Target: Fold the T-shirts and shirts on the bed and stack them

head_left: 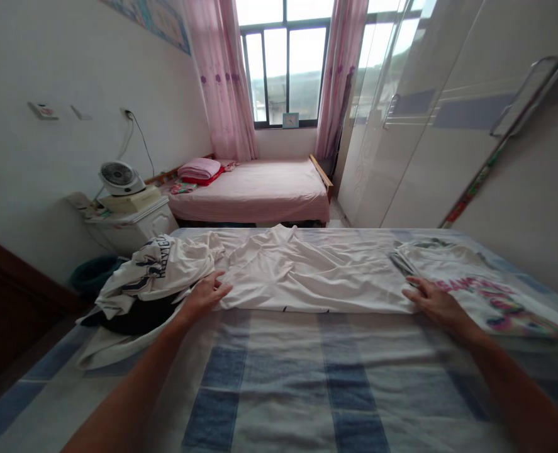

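A white shirt lies spread sideways on the bed, wrinkled, with a straight near edge that shows small dark marks. At its left end is my left hand, thumb and forefinger apart, touching or very close to the cloth. My right hand is at the opposite end, its fingers also apart and the thumb side by the shirt's edge. Left of the shirt sits a loose heap of clothes, white with dark lettering over a black piece. Beside my right hand is a stack of folded shirts, the top one with pink lettering.
The bed carries a blue-and-white checked sheet. Beyond it stands a second bed with pink bedding. A fan sits on a white cabinet, near a dark bin. White wardrobes line the right side.
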`<state>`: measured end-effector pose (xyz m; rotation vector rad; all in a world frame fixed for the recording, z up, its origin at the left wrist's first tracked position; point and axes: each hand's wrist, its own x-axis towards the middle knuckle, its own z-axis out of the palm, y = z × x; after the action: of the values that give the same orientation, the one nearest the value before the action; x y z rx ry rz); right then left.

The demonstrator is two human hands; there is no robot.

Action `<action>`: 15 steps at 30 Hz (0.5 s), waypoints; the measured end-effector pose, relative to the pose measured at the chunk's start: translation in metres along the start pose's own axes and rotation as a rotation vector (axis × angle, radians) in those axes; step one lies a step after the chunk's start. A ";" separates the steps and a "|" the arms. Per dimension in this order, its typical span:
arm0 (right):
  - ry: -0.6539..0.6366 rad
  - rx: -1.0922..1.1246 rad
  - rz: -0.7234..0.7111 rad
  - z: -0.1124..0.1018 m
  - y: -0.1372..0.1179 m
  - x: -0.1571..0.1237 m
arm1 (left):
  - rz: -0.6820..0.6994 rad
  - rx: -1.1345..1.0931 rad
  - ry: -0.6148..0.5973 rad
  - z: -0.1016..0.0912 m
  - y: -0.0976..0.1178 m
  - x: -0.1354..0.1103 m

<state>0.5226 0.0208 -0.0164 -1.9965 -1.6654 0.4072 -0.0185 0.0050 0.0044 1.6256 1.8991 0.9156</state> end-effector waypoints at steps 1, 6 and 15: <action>0.016 -0.015 -0.010 0.000 -0.004 -0.002 | 0.018 -0.007 -0.004 0.003 0.003 0.000; 0.014 0.095 -0.051 -0.018 0.010 -0.007 | 0.043 -0.203 -0.053 -0.007 0.004 -0.008; 0.034 -0.110 -0.117 -0.016 -0.004 0.001 | 0.054 0.218 -0.058 0.002 0.001 0.010</action>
<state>0.5280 0.0192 -0.0010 -1.9595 -1.8075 0.2441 -0.0177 0.0155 0.0047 1.8158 1.9807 0.6927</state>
